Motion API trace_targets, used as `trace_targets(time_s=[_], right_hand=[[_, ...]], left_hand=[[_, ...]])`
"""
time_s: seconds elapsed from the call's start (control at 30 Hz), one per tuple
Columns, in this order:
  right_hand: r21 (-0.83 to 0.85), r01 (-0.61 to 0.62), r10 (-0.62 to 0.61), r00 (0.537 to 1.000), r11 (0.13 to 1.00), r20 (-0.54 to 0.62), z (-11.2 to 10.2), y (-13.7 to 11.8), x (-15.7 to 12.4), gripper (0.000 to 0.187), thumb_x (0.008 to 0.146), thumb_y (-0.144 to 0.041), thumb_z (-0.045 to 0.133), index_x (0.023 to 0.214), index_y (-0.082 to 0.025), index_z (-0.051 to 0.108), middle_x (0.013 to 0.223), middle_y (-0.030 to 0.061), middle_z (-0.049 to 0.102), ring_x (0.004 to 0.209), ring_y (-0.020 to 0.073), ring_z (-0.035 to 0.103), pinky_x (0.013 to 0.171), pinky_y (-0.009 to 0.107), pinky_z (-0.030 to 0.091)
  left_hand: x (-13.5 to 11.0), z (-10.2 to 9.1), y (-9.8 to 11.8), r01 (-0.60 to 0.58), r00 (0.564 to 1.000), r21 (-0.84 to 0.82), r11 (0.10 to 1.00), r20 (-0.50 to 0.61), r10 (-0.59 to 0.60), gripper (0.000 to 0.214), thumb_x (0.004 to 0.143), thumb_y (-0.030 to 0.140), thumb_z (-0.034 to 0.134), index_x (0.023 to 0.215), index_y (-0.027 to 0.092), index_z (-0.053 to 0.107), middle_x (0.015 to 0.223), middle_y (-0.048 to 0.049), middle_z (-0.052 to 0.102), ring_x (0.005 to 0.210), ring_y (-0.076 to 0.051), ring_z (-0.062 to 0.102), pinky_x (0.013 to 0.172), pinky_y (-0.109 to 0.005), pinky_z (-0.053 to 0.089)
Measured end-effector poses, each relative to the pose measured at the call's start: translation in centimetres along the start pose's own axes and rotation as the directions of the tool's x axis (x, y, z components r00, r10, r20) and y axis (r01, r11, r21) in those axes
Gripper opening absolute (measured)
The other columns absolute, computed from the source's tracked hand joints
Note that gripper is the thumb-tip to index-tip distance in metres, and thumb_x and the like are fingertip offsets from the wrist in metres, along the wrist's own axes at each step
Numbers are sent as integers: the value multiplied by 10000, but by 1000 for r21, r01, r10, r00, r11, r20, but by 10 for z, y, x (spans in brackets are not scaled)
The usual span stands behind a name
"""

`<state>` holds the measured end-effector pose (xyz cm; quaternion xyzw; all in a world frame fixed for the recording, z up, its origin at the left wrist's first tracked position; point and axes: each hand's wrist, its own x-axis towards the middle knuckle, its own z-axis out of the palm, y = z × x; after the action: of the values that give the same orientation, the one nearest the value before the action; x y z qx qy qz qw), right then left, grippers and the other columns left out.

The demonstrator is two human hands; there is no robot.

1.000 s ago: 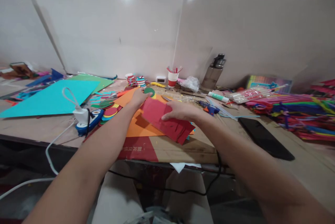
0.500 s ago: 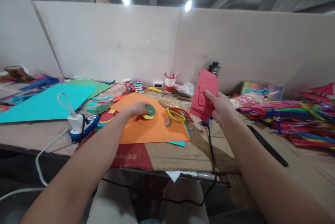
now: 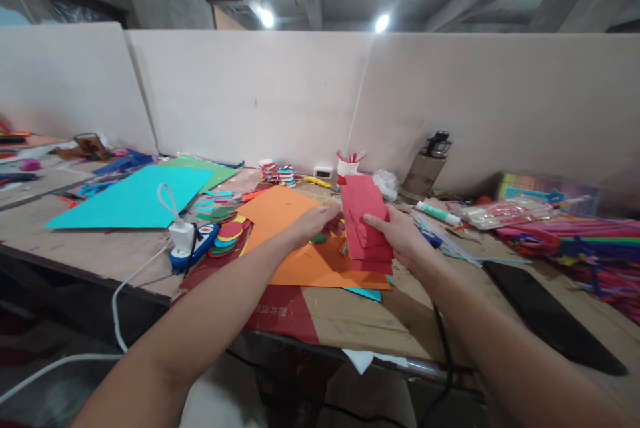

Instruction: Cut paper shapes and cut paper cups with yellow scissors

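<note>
Corrugated-looking brown cardboard [image 3: 385, 328] up front, flat matte orange sheet [image 3: 300, 275] on it. Red paper pieces [image 3: 363, 198] held over the sheet's right part: matte, straight-cut, roughly rectangular, stacked unevenly, lower edges staggered. Right hand [image 3: 403, 231] pinches them, thumb on top. Left hand [image 3: 320, 223] beside them, fingers part-curled; can't tell if gripping anything. Round paper discs [image 3: 230, 229] left. Farther: smooth cyan sheet [image 3: 135, 198], translucent bottle [image 3: 424, 173].

left hand [image 3: 320, 223] and right hand [image 3: 403, 231]: bare. left forearm [image 3: 215, 308] and right forearm [image 3: 480, 318]: likewise bare, smooth in outline, tapering handward. legs: covered in pale off-white cloth [image 3: 225, 395], plain, partly shadowed; trousers or shorts, cannot tell which.
</note>
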<state>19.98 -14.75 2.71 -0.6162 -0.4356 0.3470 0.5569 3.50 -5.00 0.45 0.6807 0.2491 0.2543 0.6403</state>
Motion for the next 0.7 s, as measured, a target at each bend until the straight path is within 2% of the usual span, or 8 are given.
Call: trace_targets(time_s=[0.07,0.17,0.3,0.43,0.53,0.6,0.67,0.7], right_hand=[[-68,56,-55,998,996,23,8,3,0,308,709,-313,674,974,-189,578,1005,60,712,806,188,662,697,311,546],[-162,102,-92,994,982,65,16,6,0,315,767,-336,600,1041,-183,574,1089,80,695,902,205,660,749,329,547],[-177,92,-74,992,980,104,21,8,-1,348,875,-367,452,1144,-171,553,1101,89,688,931,200,661,757,320,542],[-137,60,-32,979,989,199,19,5,0,277,866,-310,466,1073,-179,596,986,53,714,866,186,671,761,303,536],[-196,44,-13,988,980,156,3,-6,13,226,843,-283,503,1009,-181,617,923,38,718,772,180,671,703,292,531],[-358,51,-40,998,932,40,-17,-17,30,214,832,-286,524,964,-161,638,867,46,712,703,184,655,644,288,514],[-565,107,-131,991,818,-2,-41,-30,52,233,837,-269,537,993,-145,657,900,62,710,729,183,646,661,278,495],[-669,125,-159,987,733,10,-52,-36,64,240,846,-256,532,1010,-140,665,934,71,710,759,184,644,683,275,483]], left_hand=[[-4,10,1,2,999,-50,999,50,1,530,711,633,638,870,129,610,832,-85,677,645,-118,592,615,-235,436],[-8,15,2,10,1000,-115,993,-8,-11,506,599,489,788,922,137,623,865,-70,691,654,-124,602,630,-248,453],[-7,10,4,-47,992,-234,971,-128,17,505,600,445,789,962,137,616,974,-94,702,759,-165,638,718,-295,498],[-4,9,3,-85,983,-199,976,-177,50,522,614,502,769,953,150,587,1004,-95,697,820,-184,645,752,-309,508],[-3,8,1,-69,989,-178,982,-142,44,494,679,559,708,924,152,574,961,-88,688,769,-153,636,663,-261,485],[-3,6,0,-60,987,-165,984,-159,34,449,742,561,652,895,150,561,938,-79,676,729,-118,617,613,-225,449],[-2,3,0,-53,978,-155,986,-206,20,396,779,519,630,884,145,552,911,-64,662,706,-92,599,597,-205,425],[-2,2,-1,-50,974,-148,988,-227,15,374,782,494,634,880,142,552,890,-56,655,694,-86,591,593,-201,416]])
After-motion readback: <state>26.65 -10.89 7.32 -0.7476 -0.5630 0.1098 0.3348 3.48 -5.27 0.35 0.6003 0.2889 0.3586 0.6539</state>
